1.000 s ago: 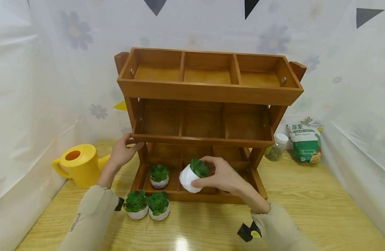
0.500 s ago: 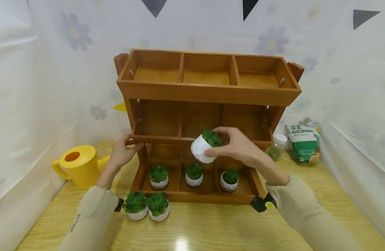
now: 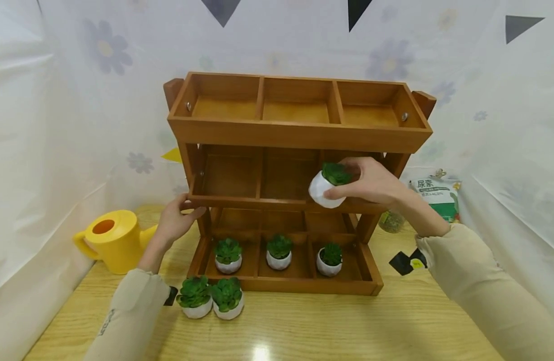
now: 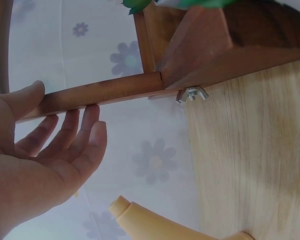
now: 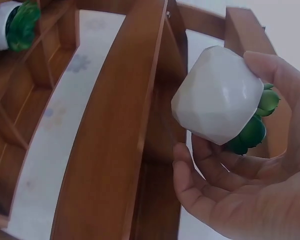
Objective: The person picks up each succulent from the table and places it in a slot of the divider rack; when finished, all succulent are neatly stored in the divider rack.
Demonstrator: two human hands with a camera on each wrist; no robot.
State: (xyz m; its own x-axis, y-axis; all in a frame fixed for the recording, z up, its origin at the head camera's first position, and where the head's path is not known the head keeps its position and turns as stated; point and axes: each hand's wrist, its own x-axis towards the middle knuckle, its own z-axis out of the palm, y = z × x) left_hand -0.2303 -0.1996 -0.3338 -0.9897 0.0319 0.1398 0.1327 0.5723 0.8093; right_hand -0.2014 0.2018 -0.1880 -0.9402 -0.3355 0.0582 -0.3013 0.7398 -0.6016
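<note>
My right hand (image 3: 371, 183) holds a white faceted pot with a green succulent (image 3: 324, 190), tilted, in front of the right section of the middle tier. In the right wrist view the pot (image 5: 217, 95) sits between thumb and fingers. At the left side of the wooden plant stand (image 3: 299, 136), my left hand (image 3: 177, 220) grips the upright (image 4: 105, 90), thumb on one side and fingers on the other. Three potted succulents stand in the bottom tier: left (image 3: 228, 255), middle (image 3: 279, 252) and right (image 3: 330, 259). Two more, one left (image 3: 195, 297) and one right (image 3: 227, 298), stand on the table before it.
A yellow watering can (image 3: 116, 240) stands left of the stand. On the right are a jar (image 3: 391, 221), partly behind the right arm, and a green-and-white bag (image 3: 439, 198). A patterned sheet (image 3: 295, 40) hangs behind the wooden table (image 3: 304, 326).
My right hand has lifted the potted succulent from before the bottom tier, up and rightward to the middle tier. The bottom middle and right succulents came into view. My left hand stays put.
</note>
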